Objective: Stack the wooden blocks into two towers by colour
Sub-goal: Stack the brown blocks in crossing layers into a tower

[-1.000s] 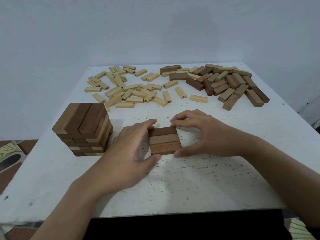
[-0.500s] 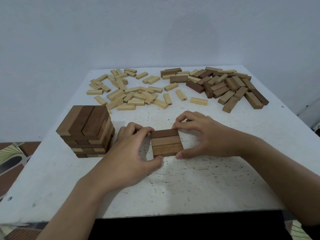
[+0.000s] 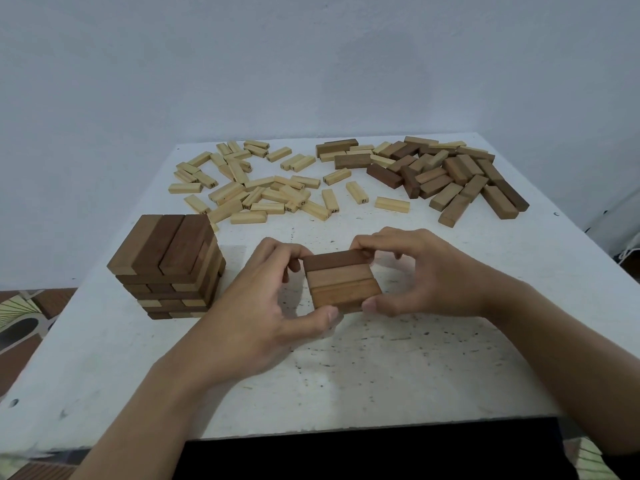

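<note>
Blocks (image 3: pixel 341 280), three, between two hands (image 3: pixel 256 306) (image 3: pixel 426 275); one tower (image 3: pixel 166 265)

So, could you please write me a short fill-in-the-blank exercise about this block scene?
The left hand and right hand together grip a block row made of ___ blocks.
The brown tower stands on the person's ___ side.
The loose brown pile lies at the table's far ___ corner.
Missing words: three, left, right.
</note>
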